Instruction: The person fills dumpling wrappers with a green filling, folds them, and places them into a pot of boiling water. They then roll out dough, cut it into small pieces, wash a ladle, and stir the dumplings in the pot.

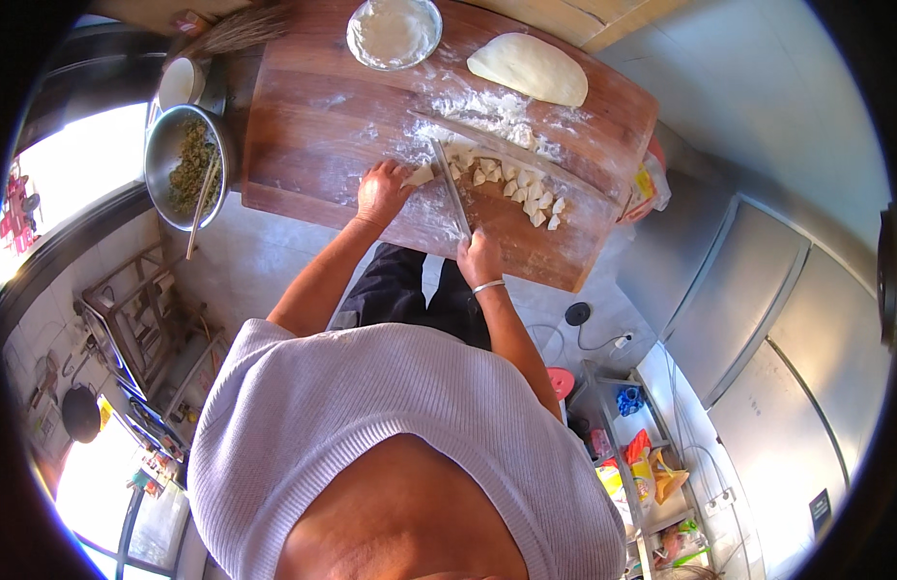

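While the right hand (480, 256) is wrapped round the handle of a long-bladed kitchen knife (450, 188), the left hand (383, 191) lies at the near end of a short strip of dough (421, 176), on the other side of the blade. The two hands are apart. Whether the left fingers pinch that strip or only press on it, I cannot tell; nor can I tell whether the edge is down on the wood.

The step in hand looks to be cutting dough into small lumps: the strip is left of the knife, and a scatter of cut dough pieces (531, 193) lies to its right on the floured wooden board (303, 145). As I judge it, another cut calls for feeding the strip a little rightward, with the left fingertips well back from the edge (they are near it now). What looks like a rolling pin (516, 150) lies slantwise just beyond the pieces, and a larger slab of dough (531, 70) rests farther back, well apart from the knife.

As for labels, a dark rectangular label (820, 512) is on a steel door at the right, too small to read. The yellow and red packets (644, 474) on the low shelf are brightly printed, but I can make out no brand on them.
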### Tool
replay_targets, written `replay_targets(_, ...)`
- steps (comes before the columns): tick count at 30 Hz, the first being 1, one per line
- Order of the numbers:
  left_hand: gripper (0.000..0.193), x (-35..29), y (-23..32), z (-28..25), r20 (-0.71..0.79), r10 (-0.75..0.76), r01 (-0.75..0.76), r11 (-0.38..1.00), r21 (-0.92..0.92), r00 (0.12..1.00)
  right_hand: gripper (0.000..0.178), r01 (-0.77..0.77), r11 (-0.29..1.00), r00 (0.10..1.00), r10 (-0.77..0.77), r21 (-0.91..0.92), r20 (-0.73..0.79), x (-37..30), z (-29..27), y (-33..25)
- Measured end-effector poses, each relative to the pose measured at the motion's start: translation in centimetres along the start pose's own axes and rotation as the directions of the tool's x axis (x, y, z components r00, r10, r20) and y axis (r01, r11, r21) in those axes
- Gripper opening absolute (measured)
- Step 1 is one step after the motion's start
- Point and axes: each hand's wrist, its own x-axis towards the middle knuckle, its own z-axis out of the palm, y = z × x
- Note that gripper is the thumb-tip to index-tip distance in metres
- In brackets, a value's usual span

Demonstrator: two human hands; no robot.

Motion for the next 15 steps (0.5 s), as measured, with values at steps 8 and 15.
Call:
replay_targets(8, 0.022, -0.6, 1.4, 2.1, -0.166, 0.127, -0.117, 0.991, 0.068, 0.978, 0.019, -0.004, 0.996, 0.989, 0.017, -0.085, 0.149, -2.0, -2.9, -2.6)
replay_targets(15, 0.020, -0.9, 2.0, 1.9, -0.121, 0.105, -0.101, 0.994, 0.041, 0.987, 0.019, -0.063, 0.988, 0.966, 0.096, -0.141, 0.240, -2.0, -3.0, -2.4)
